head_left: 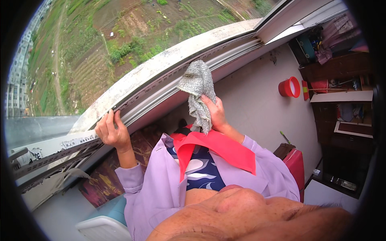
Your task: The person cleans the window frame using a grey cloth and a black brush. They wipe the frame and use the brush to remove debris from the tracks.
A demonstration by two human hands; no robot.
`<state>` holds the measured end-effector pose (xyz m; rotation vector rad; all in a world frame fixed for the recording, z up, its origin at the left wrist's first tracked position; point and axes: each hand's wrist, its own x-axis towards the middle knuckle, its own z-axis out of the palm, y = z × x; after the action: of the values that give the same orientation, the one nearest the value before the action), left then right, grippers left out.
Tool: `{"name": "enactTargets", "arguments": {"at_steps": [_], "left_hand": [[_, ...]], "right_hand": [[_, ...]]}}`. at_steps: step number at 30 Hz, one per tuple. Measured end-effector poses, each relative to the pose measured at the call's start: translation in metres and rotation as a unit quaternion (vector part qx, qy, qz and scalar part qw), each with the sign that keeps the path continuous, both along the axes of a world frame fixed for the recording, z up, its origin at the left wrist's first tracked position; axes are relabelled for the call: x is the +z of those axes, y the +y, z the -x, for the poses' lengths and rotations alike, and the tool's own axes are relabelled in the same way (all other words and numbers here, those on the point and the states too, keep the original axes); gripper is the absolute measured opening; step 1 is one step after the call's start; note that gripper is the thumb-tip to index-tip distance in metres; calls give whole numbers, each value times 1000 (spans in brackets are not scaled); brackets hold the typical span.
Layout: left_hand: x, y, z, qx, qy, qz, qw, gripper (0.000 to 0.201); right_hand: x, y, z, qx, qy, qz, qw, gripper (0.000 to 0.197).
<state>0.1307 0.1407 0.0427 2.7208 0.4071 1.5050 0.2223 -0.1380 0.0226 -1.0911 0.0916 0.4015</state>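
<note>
Dangling from the right hand (216, 113), here's a grey terry cleaning cloth (197, 82), bunched in the middle, its wide end fanned upward across our view of the sliding-window track (161, 97) and its narrow tail hanging by the red collar (217, 146). The right thumb presses flat on the folds, the other fingers wrapped behind: a secure grasp. And over on the left, the left hand (110, 129) is up at the window frame, fingers curled, thumb and fingertips close together at the dark edge; from this angle I can't tell whether they're pinching something or only resting there. Now, that cloth: it looks light, soft and floppy, nothing to break, and the nubbly pile should grip well rather than slip. Best hold, I'd say, is right at that gathered waist, or nearer the fanned end for a firmer pad.
</note>
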Motion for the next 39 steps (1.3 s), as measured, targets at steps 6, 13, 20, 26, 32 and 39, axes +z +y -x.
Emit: {"name": "enactTargets", "arguments": {"at_steps": [6,13,20,26,32,39], "left_hand": [[2,-1,-1,1,1,-1,1000,23],[2,2,0,-7,4,-4,1000,23],[3,0,1,-2,12,8,1000,23],[6,-2,-2,-7,4,-12,1000,23],[6,-1,-1,-6,8,-12,1000,22],[3,2,-1,-2,8,-12,1000,23]], "right_hand": [[12,-15,-38,-58,-19,-12,998,23],[-5,12,-5,26,4,-3,1000,21],[3,-4,-29,-34,-32,-11,999,24],[16,2,-24,-11,8,-22,1000,20],[13,15,-5,80,-36,-5,996,20],[16,-2,-30,-5,-26,-16,1000,23]]}}
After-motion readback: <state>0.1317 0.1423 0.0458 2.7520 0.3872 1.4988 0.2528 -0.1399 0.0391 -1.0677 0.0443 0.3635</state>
